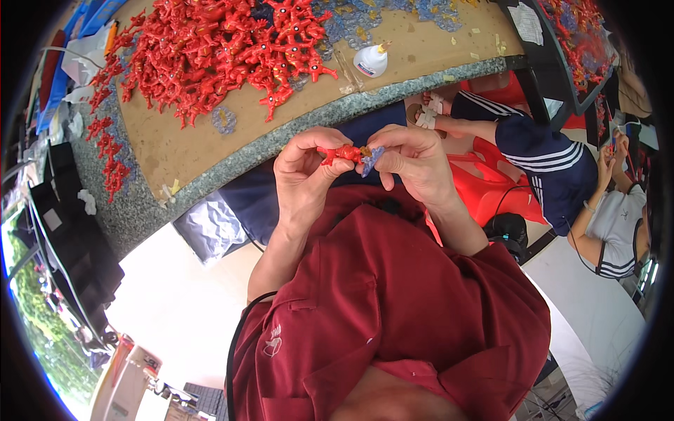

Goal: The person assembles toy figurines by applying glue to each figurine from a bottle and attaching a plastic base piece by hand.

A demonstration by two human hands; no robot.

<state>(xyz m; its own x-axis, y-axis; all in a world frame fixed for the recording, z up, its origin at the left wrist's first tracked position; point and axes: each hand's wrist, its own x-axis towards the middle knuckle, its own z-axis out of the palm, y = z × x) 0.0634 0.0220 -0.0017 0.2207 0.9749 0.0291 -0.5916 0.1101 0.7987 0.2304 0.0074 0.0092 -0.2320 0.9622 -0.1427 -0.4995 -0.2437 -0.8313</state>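
Observation:
Both hands are raised together in front of my chest, just short of the table edge. My left hand [306, 163] pinches a small red toy figure [342, 154] between thumb and fingers. In my right hand [413, 158] is a translucent blue plastic piece [372, 162], held between thumb and forefinger. The two parts meet end to end, with a bit of yellow where they touch; whether they are joined I cannot tell. On the table beyond lies a large heap of similar red figures [217, 52].
A white squeeze bottle [371, 61] stands on the brown board [421, 52] over the speckled table. Blue translucent pieces [347, 28] lie behind it. A dark crate [572, 56] of red parts is at the right. Another person [607, 217] sits there near a red plastic chair [484, 182].

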